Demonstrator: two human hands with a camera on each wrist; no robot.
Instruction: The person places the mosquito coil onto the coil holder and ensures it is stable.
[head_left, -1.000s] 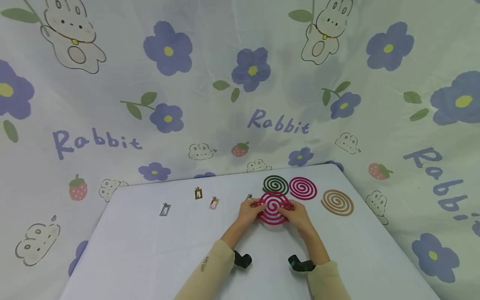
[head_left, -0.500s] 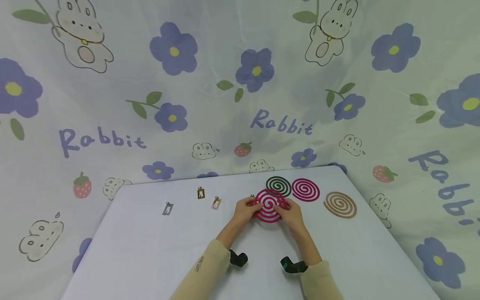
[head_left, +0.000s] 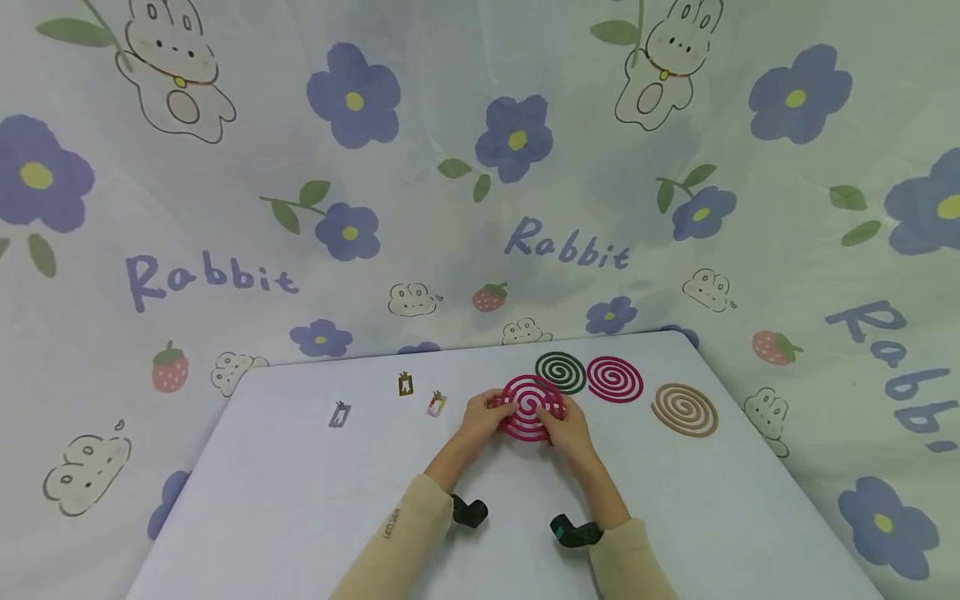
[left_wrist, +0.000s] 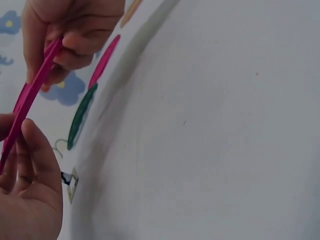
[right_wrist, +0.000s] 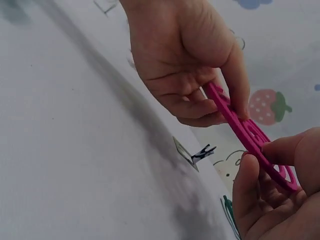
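Note:
Both hands hold a pink mosquito coil (head_left: 529, 407) tilted up above the white table, its spiral face toward the head camera. My left hand (head_left: 480, 417) pinches the left edge, thumb on the face and fingers behind. On the right side my right hand (head_left: 573, 429) pinches it the same way. The left wrist view shows the coil (left_wrist: 32, 90) nearly edge-on, with some rings slightly out of plane. A small metal coil stand (right_wrist: 186, 152) lies on the table below, behind my left hand in the head view.
Beyond the hands lie a dark green coil (head_left: 561, 372), a second pink coil (head_left: 615, 379) and a tan coil (head_left: 686, 409). To the left are a silver stand (head_left: 340, 414), a gold stand (head_left: 406, 383) and a red-and-white patterned stand (head_left: 437, 404). Patterned cloth (head_left: 420, 200) hangs behind the table.
Both hands, with the pink coil between them, have shifted a little left and slightly away from the person. The head view has swung slightly left. The grip looks the same.

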